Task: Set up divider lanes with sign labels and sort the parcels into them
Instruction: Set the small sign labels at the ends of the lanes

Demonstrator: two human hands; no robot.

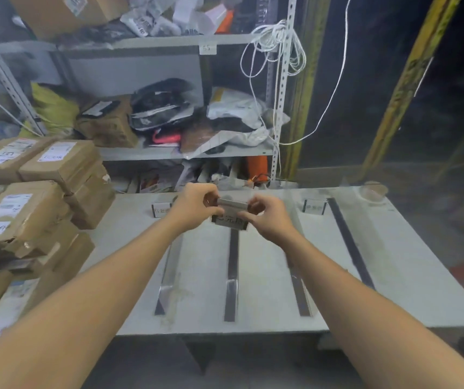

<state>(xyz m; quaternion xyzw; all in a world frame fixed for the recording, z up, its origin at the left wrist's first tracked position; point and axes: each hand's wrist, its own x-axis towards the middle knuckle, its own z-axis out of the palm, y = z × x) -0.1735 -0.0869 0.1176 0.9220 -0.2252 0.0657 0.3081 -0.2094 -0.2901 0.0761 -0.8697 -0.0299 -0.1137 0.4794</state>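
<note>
Head view: sign label (229, 221), folded card with dark characters, at the far end of the second divider strip from the left, contact with the surface (267, 262) not discernible; left hand (194, 206) pinching its left end, right hand (267, 217) pinching its right end, fingers curled; two standing labels (160, 210) (313, 206) either side; four dark divider strips (232, 276) lengthwise; brown parcels (28, 214) stacked left; cluttered shelf (169, 153) behind

Parcel stack (28, 209) blocks table (265, 290) left side; room between divider strips (232, 256).
</note>
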